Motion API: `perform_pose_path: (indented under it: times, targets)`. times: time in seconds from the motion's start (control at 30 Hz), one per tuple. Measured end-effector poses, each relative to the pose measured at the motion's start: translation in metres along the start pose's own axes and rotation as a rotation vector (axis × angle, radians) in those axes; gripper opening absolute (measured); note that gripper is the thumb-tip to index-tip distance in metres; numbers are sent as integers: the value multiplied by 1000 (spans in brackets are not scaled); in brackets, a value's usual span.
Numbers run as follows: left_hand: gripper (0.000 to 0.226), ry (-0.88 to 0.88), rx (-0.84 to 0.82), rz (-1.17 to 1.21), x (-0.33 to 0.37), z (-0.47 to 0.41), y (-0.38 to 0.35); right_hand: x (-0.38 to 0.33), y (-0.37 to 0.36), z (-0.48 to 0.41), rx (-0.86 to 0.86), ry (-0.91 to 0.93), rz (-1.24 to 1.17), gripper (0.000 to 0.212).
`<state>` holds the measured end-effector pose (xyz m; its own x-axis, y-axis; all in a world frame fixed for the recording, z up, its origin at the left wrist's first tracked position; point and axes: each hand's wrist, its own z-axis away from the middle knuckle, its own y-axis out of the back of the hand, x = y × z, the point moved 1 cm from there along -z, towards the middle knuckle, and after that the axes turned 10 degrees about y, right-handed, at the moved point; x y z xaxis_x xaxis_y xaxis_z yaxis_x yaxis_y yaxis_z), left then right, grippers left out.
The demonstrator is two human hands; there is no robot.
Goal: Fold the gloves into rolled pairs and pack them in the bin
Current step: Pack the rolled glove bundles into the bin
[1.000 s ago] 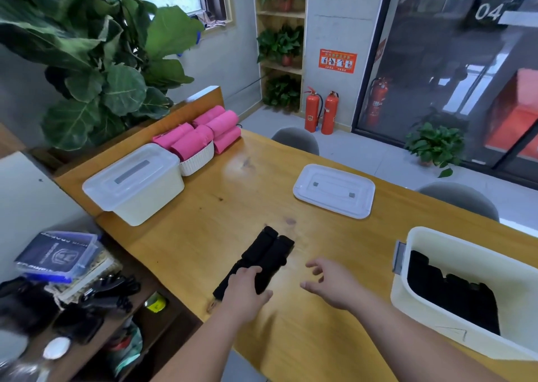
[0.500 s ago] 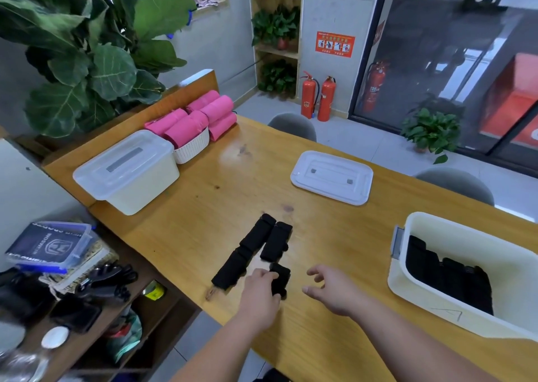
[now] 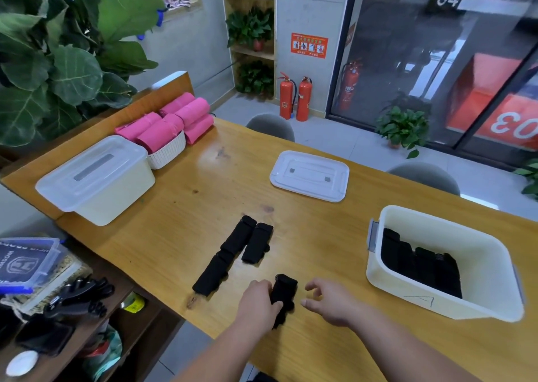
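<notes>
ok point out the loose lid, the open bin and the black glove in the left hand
loose lid [image 3: 309,175]: head view, middle of its top face
open bin [image 3: 431,301]: head view, near outer wall
black glove [image 3: 284,286]: head view, upper end showing beside the left hand [image 3: 256,303]

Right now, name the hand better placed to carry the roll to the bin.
Probably right: the right hand is open beside the roll, nearer the bin; the left hand grips it.
</notes>
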<state>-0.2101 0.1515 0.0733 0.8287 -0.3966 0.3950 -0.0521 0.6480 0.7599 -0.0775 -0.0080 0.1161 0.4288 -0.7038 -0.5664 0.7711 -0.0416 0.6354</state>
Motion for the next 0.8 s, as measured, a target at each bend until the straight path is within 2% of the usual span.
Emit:
perform_pose_path:
  times: [0.13,0.33,0.6,0.7,0.8]
  targets:
    - [41,14,-31,-41,11,-2,-7,5,4,8,-14,-15,-13,53]
    - [36,27,-97,41,22,-4,-10,12,13,15,6,-32,-18,53]
    - [29,-19,-219,428,57,-4,15,10,35,20,138,-27,-110,57]
    - [26,-59,-295,614,75,0,29,7,46,19,234,-18,-269,66]
    - [29,-118,-351,722,91,4,44,4,59,19,307,-16,-572,68]
